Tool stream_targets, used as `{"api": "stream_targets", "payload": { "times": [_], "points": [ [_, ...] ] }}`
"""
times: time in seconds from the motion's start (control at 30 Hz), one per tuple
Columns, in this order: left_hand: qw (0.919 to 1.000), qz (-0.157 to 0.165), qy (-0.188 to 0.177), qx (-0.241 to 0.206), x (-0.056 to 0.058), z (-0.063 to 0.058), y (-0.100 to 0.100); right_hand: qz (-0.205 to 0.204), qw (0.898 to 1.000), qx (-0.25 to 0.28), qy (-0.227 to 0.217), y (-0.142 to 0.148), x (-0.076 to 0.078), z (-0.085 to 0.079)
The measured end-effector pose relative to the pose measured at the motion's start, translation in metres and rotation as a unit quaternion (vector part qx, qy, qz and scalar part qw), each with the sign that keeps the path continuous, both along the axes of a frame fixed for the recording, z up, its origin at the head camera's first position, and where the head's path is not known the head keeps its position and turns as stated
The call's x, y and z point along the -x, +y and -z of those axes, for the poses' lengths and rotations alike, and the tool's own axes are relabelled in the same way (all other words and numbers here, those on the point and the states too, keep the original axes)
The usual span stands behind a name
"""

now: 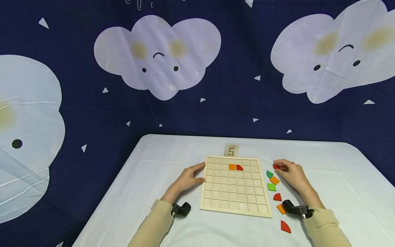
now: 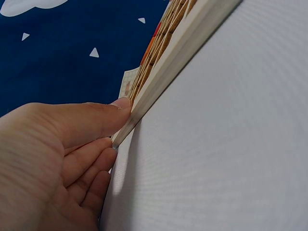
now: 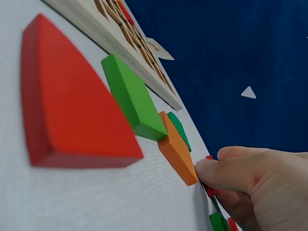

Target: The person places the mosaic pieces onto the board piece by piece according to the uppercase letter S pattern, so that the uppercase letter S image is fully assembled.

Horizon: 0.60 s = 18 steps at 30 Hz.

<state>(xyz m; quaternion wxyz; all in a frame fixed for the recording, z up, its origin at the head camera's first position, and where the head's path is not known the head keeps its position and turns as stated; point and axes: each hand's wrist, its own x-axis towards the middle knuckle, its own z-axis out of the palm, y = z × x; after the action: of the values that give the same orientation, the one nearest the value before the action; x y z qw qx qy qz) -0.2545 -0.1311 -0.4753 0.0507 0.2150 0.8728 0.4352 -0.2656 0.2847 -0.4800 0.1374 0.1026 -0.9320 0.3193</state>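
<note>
A square wooden grid board (image 1: 233, 200) lies on the white table. My left hand (image 1: 187, 178) touches its left edge, thumb and fingers spread along the frame; in the left wrist view the thumb (image 2: 103, 118) meets the rim. An orange square (image 1: 232, 167) and a red quarter-circle piece (image 1: 239, 167) sit side by side in cells near the board's far edge. To the right of the board, my right hand (image 1: 291, 174) pinches a small red piece (image 1: 276, 167) between thumb and fingers, low over the table. Its outline is mostly hidden by the fingertips.
Right of the board lie a dark green piece (image 1: 270, 174), an orange square (image 1: 274, 180), a light green square (image 1: 271, 187), red quarter-circles (image 1: 285, 226) and an orange piece (image 1: 281, 209) partly behind the wrist camera. A small pattern card (image 1: 231, 150) lies beyond the board.
</note>
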Motion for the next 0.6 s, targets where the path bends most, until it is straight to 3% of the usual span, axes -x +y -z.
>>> {"api": "stream_targets", "payload": {
  "times": [0.2,0.33,0.6],
  "points": [
    [1.0000,-0.003,-0.005,0.002,-0.0002,0.0001,0.0005,0.016,1.000,-0.002,-0.012,-0.0003,-0.0011,-0.0010],
    [1.0000,-0.001,-0.004,0.002,0.0001,0.0000,0.0005,0.004,1.000,0.003,-0.025,0.0012,-0.0016,-0.0003],
    [1.0000,0.003,0.003,0.004,-0.0010,-0.0016,-0.0002,0.009,1.000,0.001,0.002,0.0014,0.0005,0.0048]
  ]
}}
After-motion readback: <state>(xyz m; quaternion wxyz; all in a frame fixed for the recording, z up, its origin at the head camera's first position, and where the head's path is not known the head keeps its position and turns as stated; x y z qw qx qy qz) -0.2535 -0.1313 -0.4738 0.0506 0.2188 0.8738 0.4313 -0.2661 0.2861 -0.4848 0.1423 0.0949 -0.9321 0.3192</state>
